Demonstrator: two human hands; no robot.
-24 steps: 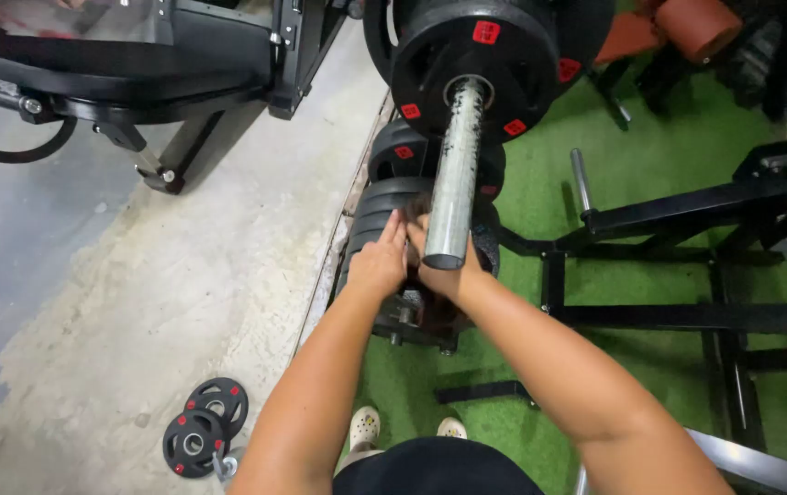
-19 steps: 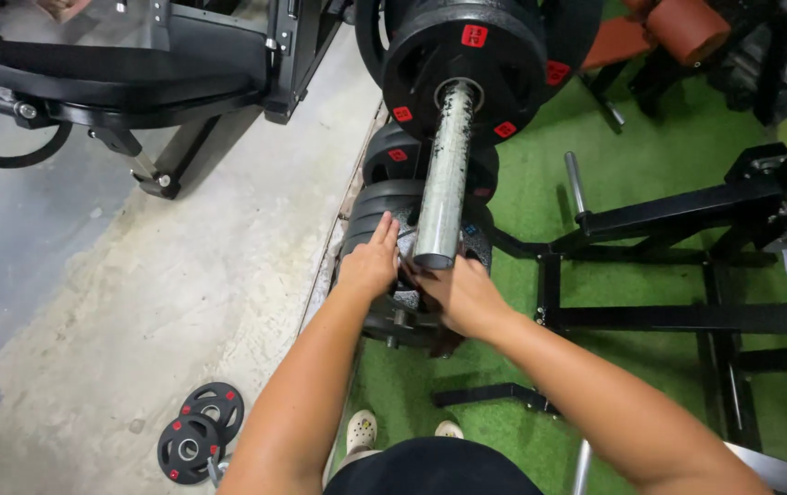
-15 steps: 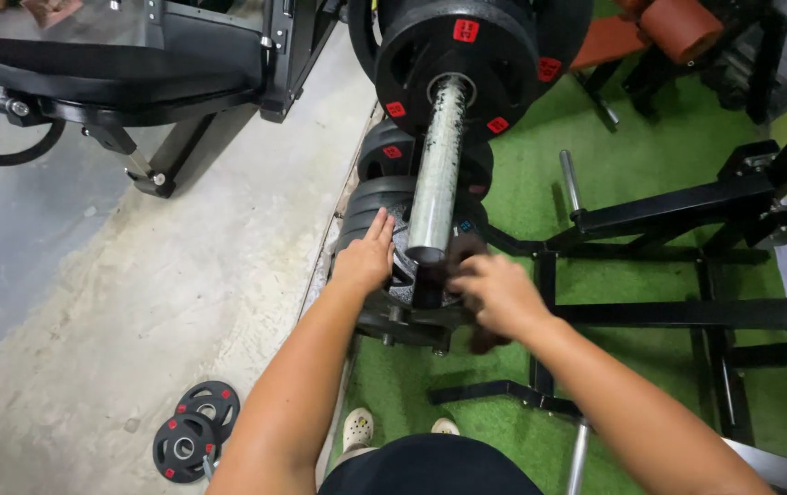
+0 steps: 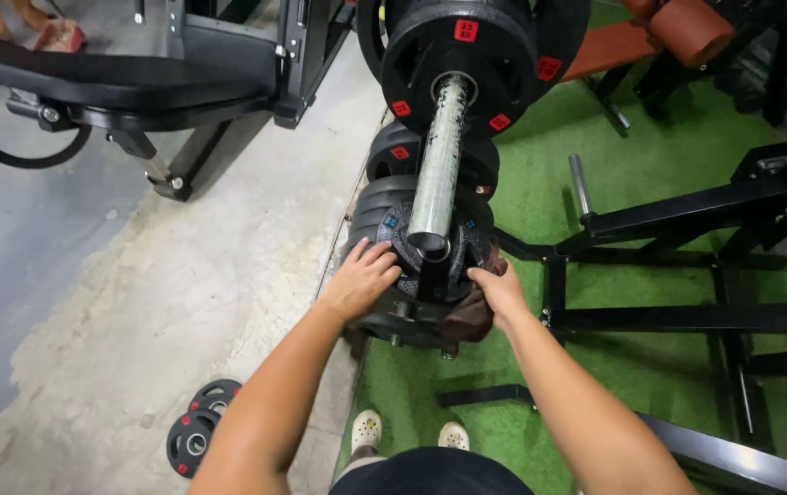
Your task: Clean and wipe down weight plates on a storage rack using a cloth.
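Note:
A small black weight plate (image 4: pixel 465 246) with blue marks sits level with the tip of a long steel bar sleeve (image 4: pixel 439 165), which points towards me. My left hand (image 4: pixel 361 280) grips the plate's left rim. On the right rim is my right hand (image 4: pixel 501 289), with a brown cloth (image 4: pixel 470 316) bunched under its palm. I cannot tell whether the plate's hole is over the sleeve's tip. Further along the sleeve hangs a large black plate (image 4: pixel 494 50) with red labels. A stack of black plates (image 4: pixel 377 206) stands on a low rack just below my hands.
A black padded bench (image 4: pixel 127 82) on a metal frame stands at the far left on concrete. Two small plates (image 4: pixel 196 440) lie on the floor by my left arm. A black steel frame (image 4: pixel 687 316) with a steel peg (image 4: pixel 580 183) crosses the green turf on the right.
My right hand has come out from under the sleeve's tip and gone to the right with the cloth. Both hands now hold the small plate, which has come up to the sleeve's tip.

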